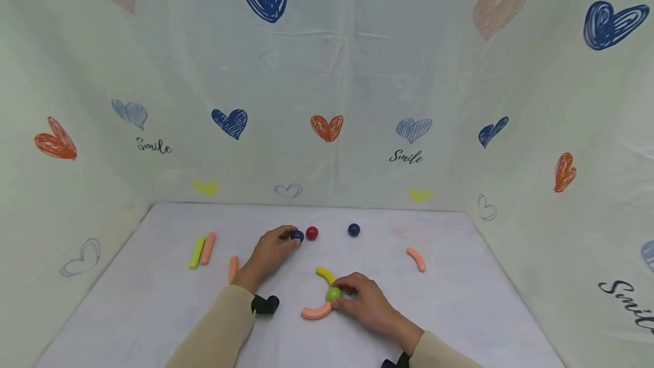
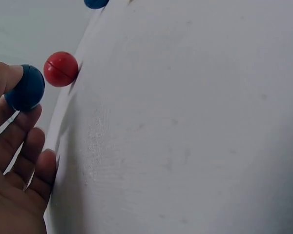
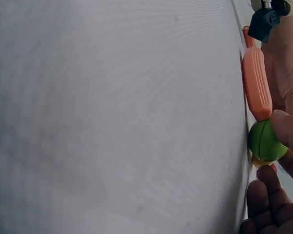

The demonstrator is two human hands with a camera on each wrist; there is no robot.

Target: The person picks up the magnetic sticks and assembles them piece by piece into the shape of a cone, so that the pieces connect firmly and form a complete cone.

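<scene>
At the back of the table my left hand (image 1: 272, 251) pinches a dark blue ball (image 2: 27, 88) between thumb and fingers. A red ball (image 1: 312, 233) lies just right of it, a small gap apart. Nearer the front, my right hand (image 1: 369, 303) pinches a green ball (image 3: 266, 141) with thumb and index finger; its other fingers are loosely bent. Against that ball lie the ends of a curved yellow piece (image 1: 325, 274) and a curved orange piece (image 1: 317, 312), the yellow behind and the orange in front. In the right wrist view the yellow piece is mostly hidden.
Another dark blue ball (image 1: 354, 230) lies right of the red one. A curved orange piece (image 1: 416, 259) is at the right. Straight pieces, one yellow-green (image 1: 197, 253) and one orange (image 1: 208, 249), lie at the left; another orange stick (image 1: 233, 268) is beside my left forearm.
</scene>
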